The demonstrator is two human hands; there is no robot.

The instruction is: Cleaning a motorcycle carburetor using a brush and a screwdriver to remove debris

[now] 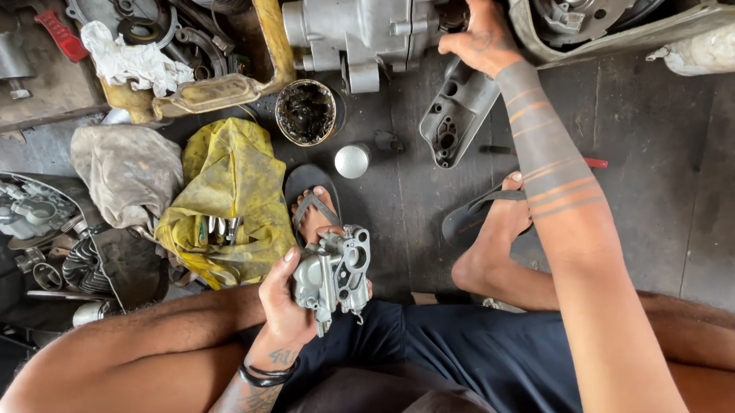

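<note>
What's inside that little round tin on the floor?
The round tin holds thick, dark, greasy-looking stuff that fills it nearly to the rim. Anything beneath that surface, and the bottom of the tin, is covered.

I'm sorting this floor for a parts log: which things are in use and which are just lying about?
In use: carburettor in left hand; engine block under right hand.
Lying about: grease tin, yellow cloth, grey cover, white rag.

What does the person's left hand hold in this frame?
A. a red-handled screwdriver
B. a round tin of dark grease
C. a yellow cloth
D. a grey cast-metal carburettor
D: the left hand grips the grey cast-metal carburettor above the lap, while the right hand reaches to the large silver engine casing.
</note>
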